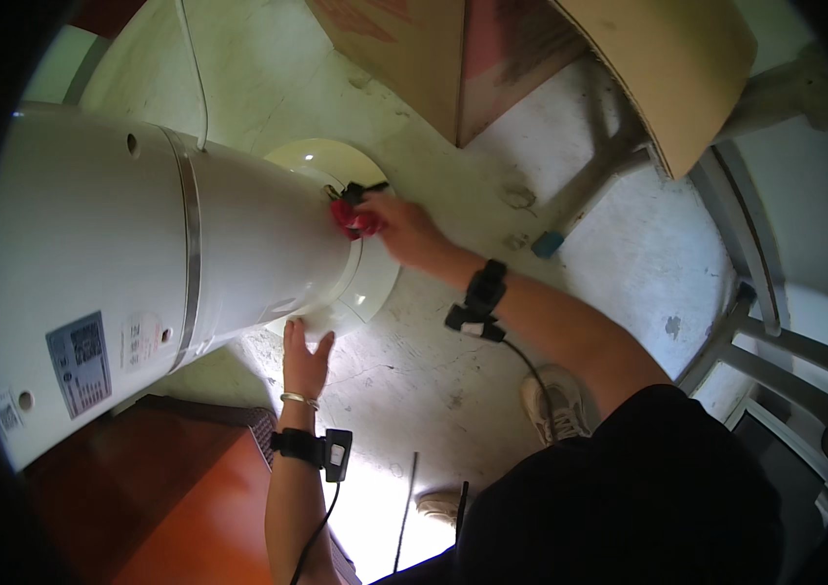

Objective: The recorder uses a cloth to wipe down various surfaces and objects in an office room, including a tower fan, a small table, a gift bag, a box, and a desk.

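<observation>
A tall white cylindrical appliance (260, 227) fills the left side, with a round pale base (377, 281) at its foot. Close against its lower body, my right hand (407, 223) grips a bunched red item (355, 221), too blurred to name surely. A black piece (363, 193) sits at the top of that item, and a small brass-coloured part (331, 192) shows beside it. My left hand (304, 358) has its fingers spread at the near edge of the base, holding nothing; their tips appear to touch it.
A cardboard box (399, 58) stands beyond the base, near a grey chair (604, 172). A small blue object (547, 244) lies on the concrete floor (450, 358). Reddish-brown furniture (194, 497) is at lower left. A white cord (194, 66) meets the appliance.
</observation>
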Demonstrator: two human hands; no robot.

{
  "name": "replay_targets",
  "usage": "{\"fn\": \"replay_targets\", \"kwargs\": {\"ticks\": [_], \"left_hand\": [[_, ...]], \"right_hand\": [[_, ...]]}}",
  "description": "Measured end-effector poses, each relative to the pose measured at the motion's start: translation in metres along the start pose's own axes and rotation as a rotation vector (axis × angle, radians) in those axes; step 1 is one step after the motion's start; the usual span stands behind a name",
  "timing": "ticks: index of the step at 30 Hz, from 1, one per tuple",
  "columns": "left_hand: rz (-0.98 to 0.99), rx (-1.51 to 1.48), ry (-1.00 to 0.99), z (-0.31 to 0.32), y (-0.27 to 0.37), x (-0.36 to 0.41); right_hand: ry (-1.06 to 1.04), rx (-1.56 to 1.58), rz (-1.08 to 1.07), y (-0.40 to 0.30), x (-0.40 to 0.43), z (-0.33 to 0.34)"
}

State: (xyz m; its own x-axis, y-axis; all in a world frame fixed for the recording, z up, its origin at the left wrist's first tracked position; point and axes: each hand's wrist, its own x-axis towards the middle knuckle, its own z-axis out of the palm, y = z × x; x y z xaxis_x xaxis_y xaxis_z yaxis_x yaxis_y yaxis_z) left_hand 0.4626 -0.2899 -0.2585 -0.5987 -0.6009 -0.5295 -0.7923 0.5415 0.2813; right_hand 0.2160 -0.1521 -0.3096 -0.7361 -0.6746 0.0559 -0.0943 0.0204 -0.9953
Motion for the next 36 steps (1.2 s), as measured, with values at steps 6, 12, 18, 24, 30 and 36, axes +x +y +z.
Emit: {"fn": "replay_targets", "kwargs": {"ticks": [6,12,18,24,30,36], "left_hand": [[-0.003,0.058,-0.110,-0.003,0.020,-0.016],[-0.020,0.101,-0.148,-0.006,0.026,-0.019],[-0.109,0.087,-0.175,-0.018,0.045,-0.022],[-0.032,0.124,-0.103,-0.002,0.025,-0.022],[0.015,0.112,-0.115,0.000,0.018,-0.018],[0.029,0.072,-0.114,0.003,-0.001,-0.014]], "right_hand": [[0.212,-0.087,-0.435,-0.009,0.123,-0.002],[-0.796,-0.265,-0.091,-0.033,0.219,0.056],[-0.696,-0.604,-0.279,0.017,0.202,0.030],[-0.471,-0.947,-0.518,0.034,0.100,-0.040],[-1.448,-0.445,0.210,-0.040,-0.029,-0.081],[0.127,-0.437,-0.333,-0.025,0.059,-0.053]]}}
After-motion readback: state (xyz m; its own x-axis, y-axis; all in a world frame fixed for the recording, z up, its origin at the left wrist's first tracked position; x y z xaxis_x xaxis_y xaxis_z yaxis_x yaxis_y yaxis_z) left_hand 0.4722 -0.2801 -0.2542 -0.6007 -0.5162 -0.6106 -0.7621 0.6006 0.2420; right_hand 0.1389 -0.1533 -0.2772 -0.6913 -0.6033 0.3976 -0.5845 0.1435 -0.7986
